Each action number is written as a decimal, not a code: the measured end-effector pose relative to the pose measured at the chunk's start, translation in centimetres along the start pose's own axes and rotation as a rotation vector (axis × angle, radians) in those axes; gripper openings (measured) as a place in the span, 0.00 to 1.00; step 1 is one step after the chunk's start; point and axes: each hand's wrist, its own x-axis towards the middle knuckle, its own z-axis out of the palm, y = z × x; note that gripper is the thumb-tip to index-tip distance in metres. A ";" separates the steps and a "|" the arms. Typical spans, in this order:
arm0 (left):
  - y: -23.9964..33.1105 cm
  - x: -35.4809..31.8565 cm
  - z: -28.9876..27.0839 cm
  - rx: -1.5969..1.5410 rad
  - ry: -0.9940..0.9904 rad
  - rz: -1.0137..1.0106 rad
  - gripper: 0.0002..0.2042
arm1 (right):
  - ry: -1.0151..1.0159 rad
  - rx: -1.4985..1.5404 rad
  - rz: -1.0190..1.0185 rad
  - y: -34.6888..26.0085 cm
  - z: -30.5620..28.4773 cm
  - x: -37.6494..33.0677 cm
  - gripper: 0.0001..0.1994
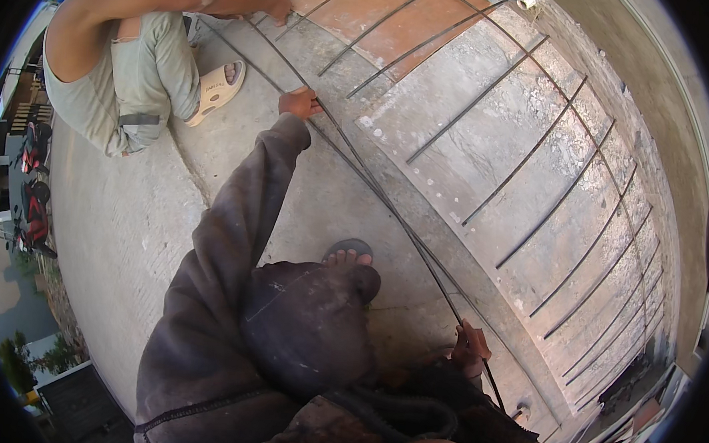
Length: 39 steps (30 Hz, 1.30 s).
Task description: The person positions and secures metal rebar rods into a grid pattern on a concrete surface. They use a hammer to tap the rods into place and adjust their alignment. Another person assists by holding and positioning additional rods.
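Left hand: your left hand (299,103) is stretched far out in a dark sleeve, fingers curled down onto the long rebar (387,203); it looks closed around the bar, though the fingertips are hidden.
Right hand: your right hand (471,348) sits low and close to your body, pinched around the near part of the same long bars; a small rusty piece (477,338) shows at the fingers, and you cannot tell what it is.
Long rebar: thin dark steel bars lying together on the concrete floor (324,196), running as a curved line from the upper left down to the lower right, passing through both your hands.
Cross bars: shorter bars (526,158) lie side by side across the slab to the right of the long ones, evenly spaced.
Your foot: a foot in a dark sandal (348,255) rests on the floor just left of the long bars.
Co-worker: another person (130,73) crouches at the upper left, one hand (281,9) on the far end of the bars, a pale sandal (215,92) on the floor.
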 end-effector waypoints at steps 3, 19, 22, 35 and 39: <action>-1.0 -0.6 0.4 -0.055 0.043 0.006 0.18 | -0.006 0.042 -0.042 0.3 1.0 -0.7 0.15; -0.1 -1.1 1.1 -0.117 -0.020 0.037 0.26 | -0.025 -0.108 0.027 3.2 1.7 -1.6 0.15; 0.0 -1.2 1.0 -0.124 -0.037 0.005 0.28 | -0.030 -0.106 0.057 2.2 1.1 -0.9 0.14; 1.1 -1.9 0.6 -0.146 -0.038 0.002 0.29 | -0.060 -0.101 -0.118 1.5 0.1 -0.2 0.16; 1.4 -2.2 0.0 -0.150 -0.031 0.014 0.29 | -0.040 -0.085 -0.147 1.5 0.2 -0.4 0.16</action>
